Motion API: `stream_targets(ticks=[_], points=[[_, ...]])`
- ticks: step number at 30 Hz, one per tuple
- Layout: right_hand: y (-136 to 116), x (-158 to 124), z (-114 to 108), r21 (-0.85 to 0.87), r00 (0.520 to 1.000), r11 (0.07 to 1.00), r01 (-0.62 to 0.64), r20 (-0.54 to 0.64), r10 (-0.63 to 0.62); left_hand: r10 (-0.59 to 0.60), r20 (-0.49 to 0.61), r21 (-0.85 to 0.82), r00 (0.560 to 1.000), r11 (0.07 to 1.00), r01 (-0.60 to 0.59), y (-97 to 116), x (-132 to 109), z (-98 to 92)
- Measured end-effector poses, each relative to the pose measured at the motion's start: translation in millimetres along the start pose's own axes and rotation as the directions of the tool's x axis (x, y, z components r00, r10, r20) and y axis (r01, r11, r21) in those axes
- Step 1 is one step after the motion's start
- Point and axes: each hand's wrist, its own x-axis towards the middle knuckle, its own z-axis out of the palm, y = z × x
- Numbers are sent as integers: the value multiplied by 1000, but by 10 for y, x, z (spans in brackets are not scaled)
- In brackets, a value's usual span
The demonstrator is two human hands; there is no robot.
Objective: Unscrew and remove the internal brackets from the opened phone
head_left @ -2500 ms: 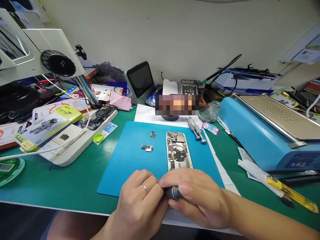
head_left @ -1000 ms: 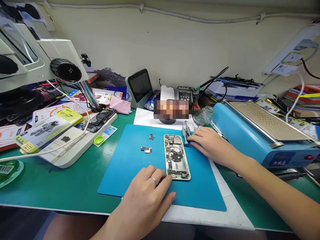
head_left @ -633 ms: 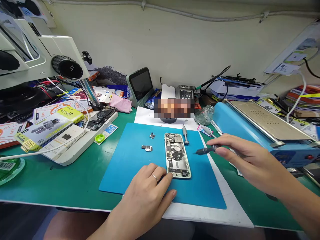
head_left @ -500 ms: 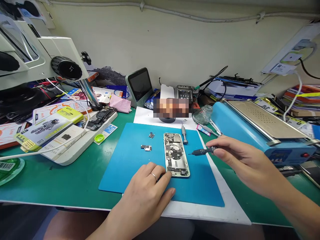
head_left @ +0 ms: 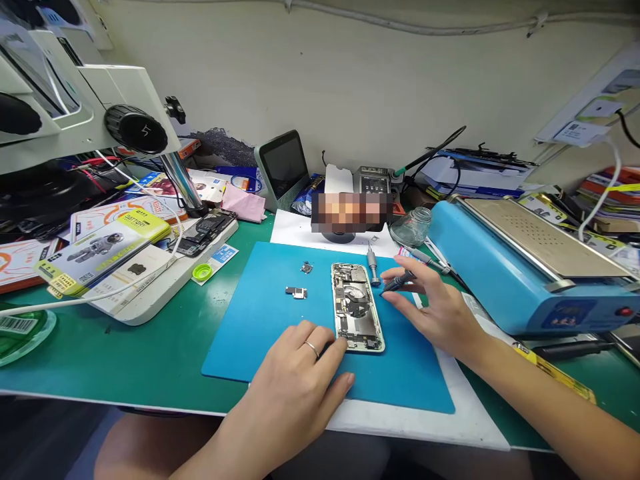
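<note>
An opened phone lies on the blue mat, its inner parts showing. My left hand rests at its lower left corner, thumb apart and a fingertip touching the edge. Just right of the phone, my right hand holds a small dark screwdriver between the fingers, tilted, its tip low near the mat. Left of the phone lie a small metal-and-black part and a smaller phone part. A grey screwdriver lies near the phone's top right.
A microscope with a white base stands at the left, boxes and another opened phone on it. At the right is a blue heating machine. A glass jar and a screen device are behind the mat.
My right hand has moved left toward the phone, and the screwdriver has turned in its fingers. My left hand stays at the phone's corner. The view has shifted slightly.
</note>
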Motion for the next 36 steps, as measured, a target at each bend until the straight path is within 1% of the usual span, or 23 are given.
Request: stream_targets(ticks=[4, 9, 13, 15, 17, 19, 21, 23, 27, 32, 36], points=[[-66, 52, 32, 14, 998, 999, 49, 40, -50, -10, 21, 22, 1000, 1000, 10, 3, 2, -3], [-197, 190, 0, 60, 986, 984, 165, 4, -166, -4, 15, 64, 1000, 998, 3, 2, 11, 3], [-220, 173, 48, 104, 965, 961, 256, 34, -261, -7, 10, 95, 1000, 995, 6, -3, 6, -4], [-219, 131, 74, 131, 961, 958, 254, 79, -266, -9, 15, 117, 1000, 993, 7, -1, 5, -11], [-224, 93, 96, 158, 951, 958, 240, 157, -265, -15, 28, 134, 999, 991, 11, 2, 8, -15], [-235, 69, 117, 192, 924, 948, 255, 240, -297, -23, 43, 140, 999, 990, 17, 5, 13, -17], [-246, 56, 134, 225, 893, 931, 287, 288, -345, -24, 53, 142, 998, 990, 16, 6, 19, -19], [-252, 50, 139, 241, 877, 919, 311, 299, -376, -23, 66, 143, 998, 990, 13, 6, 25, -22], [-251, 48, 112, 231, 870, 915, 332, 299, -391, -20, 92, 144, 996, 990, 7, 7, 37, -27], [-268, 41, 98, 228, 858, 911, 345, 318, -404, -8, 67, 150, 998, 989, -2, 13, 46, -10], [-284, 32, 116, 219, 851, 916, 335, 347, -394, -22, 51, 152, 998, 988, 14, 12, 36, 3]])
